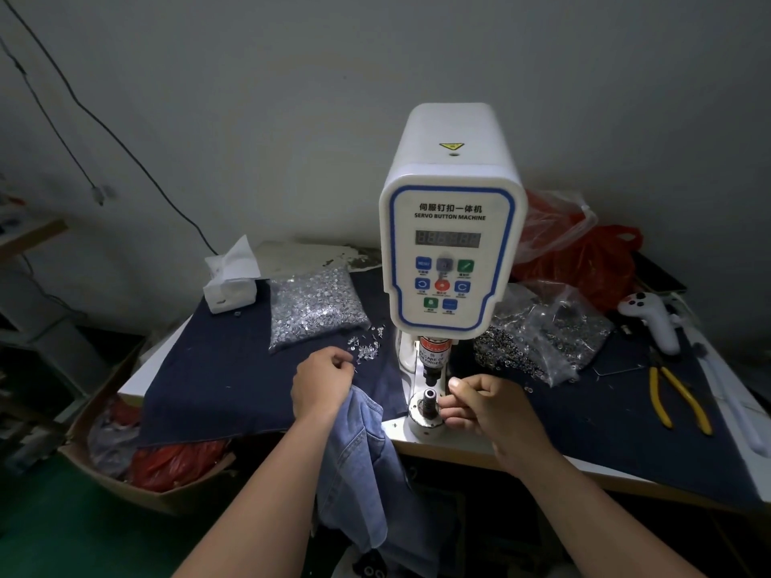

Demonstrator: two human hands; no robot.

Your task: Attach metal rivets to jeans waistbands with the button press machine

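Denim jeans (359,444) draped off table edge, left of press die post (429,400).
Left hand (323,383) curled gripping cloth; right hand (486,406) nearer the die, fingertips pinched together beside it, contents not discernible.

Dim, even indoor light, dark corners, wide-angle bending at soft edges.
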